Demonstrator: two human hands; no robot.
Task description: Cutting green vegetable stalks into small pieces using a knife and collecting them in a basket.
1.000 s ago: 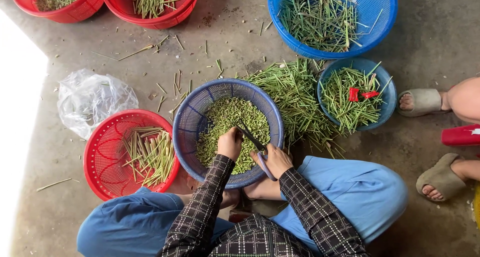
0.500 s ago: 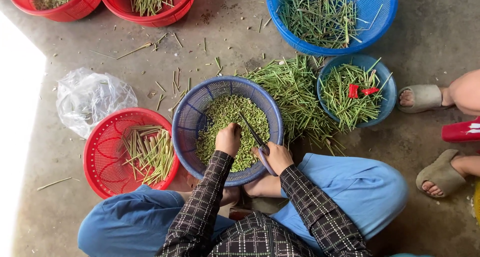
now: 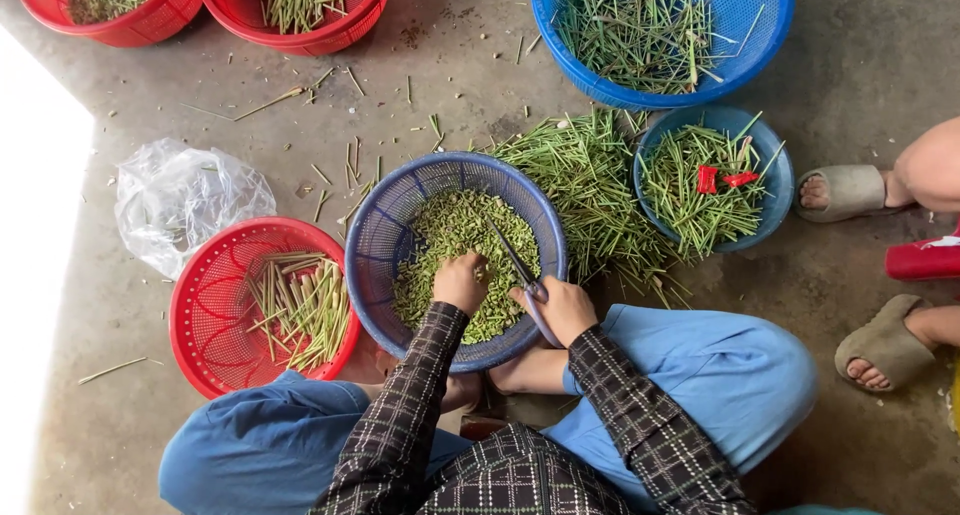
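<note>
A basket (image 3: 380, 237) holding chopped stalk pieces (image 3: 455, 237) is set on the floor directly before the seated person, with the left hand (image 3: 461, 281) resting in it and the right hand (image 3: 562, 308) at its near right rim. To its left a second basket (image 3: 200, 320) with cut stems (image 3: 300, 307) is placed, and a plastic bag (image 3: 180, 197) lies behind that. To the right a heap of loose stalks (image 3: 590, 180) is spread on the floor, with a bowl (image 3: 770, 160) of stalks beyond it and a larger basket (image 3: 770, 25) farther back.

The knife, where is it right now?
In the head view, the knife is in the right hand, blade slanting over the chopped greens in the blue-purple basket, just right of the left hand.
</note>
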